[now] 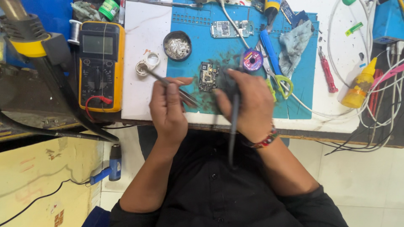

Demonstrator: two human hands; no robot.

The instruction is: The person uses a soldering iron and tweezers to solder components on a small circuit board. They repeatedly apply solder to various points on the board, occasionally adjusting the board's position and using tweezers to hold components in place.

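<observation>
At centre frame, our left hand pinches thin metal tweezers, fingers closed around them. Just right lies the small green circuit board on the blue work mat. Our right hand clamps a dark soldering iron.

Bright, even light from above; white table near blown out, esp. top right; soft short shadows under hands; mat well lit, no harsh glare; slight motion blur on right hand; edges bend a bit, wide lens.
</observation>
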